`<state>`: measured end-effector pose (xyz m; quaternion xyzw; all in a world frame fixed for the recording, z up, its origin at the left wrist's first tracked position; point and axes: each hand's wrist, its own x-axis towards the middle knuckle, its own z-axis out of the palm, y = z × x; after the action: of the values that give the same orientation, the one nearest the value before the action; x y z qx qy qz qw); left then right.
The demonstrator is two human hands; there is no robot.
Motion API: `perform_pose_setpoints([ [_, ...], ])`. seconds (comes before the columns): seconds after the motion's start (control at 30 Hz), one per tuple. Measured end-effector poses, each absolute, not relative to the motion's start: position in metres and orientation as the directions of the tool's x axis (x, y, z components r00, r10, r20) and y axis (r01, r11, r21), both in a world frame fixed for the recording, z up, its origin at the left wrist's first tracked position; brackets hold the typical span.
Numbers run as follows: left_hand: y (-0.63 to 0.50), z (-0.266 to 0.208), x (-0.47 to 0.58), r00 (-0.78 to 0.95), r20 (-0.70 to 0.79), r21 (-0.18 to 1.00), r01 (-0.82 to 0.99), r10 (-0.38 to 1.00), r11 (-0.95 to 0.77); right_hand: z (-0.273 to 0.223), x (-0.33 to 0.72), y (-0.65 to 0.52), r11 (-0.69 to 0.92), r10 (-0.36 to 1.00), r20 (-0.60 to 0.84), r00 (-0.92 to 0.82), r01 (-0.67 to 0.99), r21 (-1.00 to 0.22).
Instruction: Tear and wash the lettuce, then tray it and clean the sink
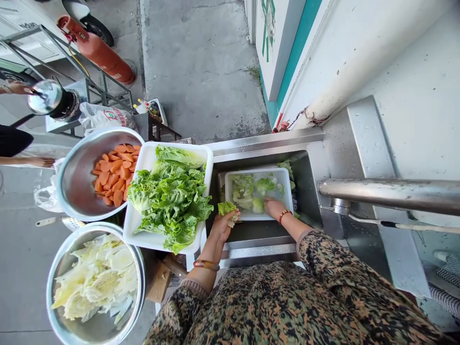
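My left hand is closing its fingers around one piece of lettuce, just beside the near left corner of one white tub. The piece is pointing its green, leafy end away from me and slightly left; its long axis is slanting, with the pale end coming back to the right, into my fingers. My right hand is dipping its fingers into the tub's cloudy water (I cannot tell how far open they are, or whether they are holding anything). Several green pieces are lying in that water, too blurred to count. The tub is sitting lengthwise, left to right, in one steel sink. Left of it, one white tray is holding a heap of leafy lettuce. Beyond, one metal bowl is holding many carrot slices, and at least two nested bowls are carrying pale cabbage.
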<state>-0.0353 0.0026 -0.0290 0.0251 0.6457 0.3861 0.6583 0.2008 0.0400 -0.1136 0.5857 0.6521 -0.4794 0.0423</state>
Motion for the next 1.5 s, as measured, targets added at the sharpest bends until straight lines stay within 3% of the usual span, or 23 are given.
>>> perform_pose_setpoints([
  [0.27, 0.009, -0.029, -0.020, 0.034, -0.821, 0.523, -0.354, 0.569, 0.775, -0.068, 0.163, 0.024, -0.029, 0.749, -0.428, -0.506, 0.620, -0.784],
  [0.4, 0.010, -0.030, -0.022, 0.089, -0.829, 0.499, -0.331, 0.553, 0.801, -0.068, 0.164, 0.032, -0.053, 0.713, -0.410, -0.569, 0.539, -0.841],
  [0.57, 0.006, -0.033, -0.036, -0.082, -0.833, 0.534, -0.380, 0.547, 0.755, -0.095, 0.190, 0.064, -0.139, 0.865, -0.439, -0.242, 0.726, -0.674],
  [0.63, 0.004, -0.033, -0.040, -0.120, -0.832, 0.540, -0.400, 0.541, 0.741, -0.107, 0.197, 0.072, -0.164, 0.869, -0.467, -0.163, 0.796, -0.583],
  [0.73, 0.002, -0.033, -0.044, -0.145, -0.834, 0.539, -0.424, 0.533, 0.728, -0.120, 0.198, 0.071, -0.153, 0.811, -0.554, -0.191, 0.843, -0.515],
  [0.83, 0.001, -0.034, -0.046, -0.150, -0.833, 0.537, -0.448, 0.533, 0.714, -0.124, 0.201, 0.062, -0.149, 0.764, -0.595, -0.249, 0.829, -0.539],
  [0.97, 0.003, -0.036, -0.047, -0.125, -0.834, 0.528, -0.467, 0.538, 0.709, -0.118, 0.214, 0.056, -0.194, 0.772, -0.604, -0.197, 0.832, -0.519],
  [1.2, 0.010, -0.033, -0.033, -0.020, -0.830, 0.510, -0.434, 0.558, 0.743, -0.098, 0.166, 0.044, -0.161, 0.822, -0.471, -0.321, 0.662, -0.732],
  [1.37, 0.015, -0.032, -0.031, 0.013, -0.830, 0.500, -0.428, 0.558, 0.753, -0.094, 0.119, 0.037, -0.157, 0.863, -0.286, -0.416, 0.317, -0.935],
  [1.43, 0.015, -0.033, -0.036, -0.034, -0.831, 0.513, -0.434, 0.556, 0.741, -0.097, 0.121, 0.041, -0.147, 0.838, -0.299, -0.457, 0.340, -0.929],
  [1.5, 0.013, -0.035, -0.045, -0.093, -0.828, 0.531, -0.446, 0.553, 0.721, -0.103, 0.134, 0.050, -0.159, 0.818, -0.380, -0.431, 0.465, -0.871],
])
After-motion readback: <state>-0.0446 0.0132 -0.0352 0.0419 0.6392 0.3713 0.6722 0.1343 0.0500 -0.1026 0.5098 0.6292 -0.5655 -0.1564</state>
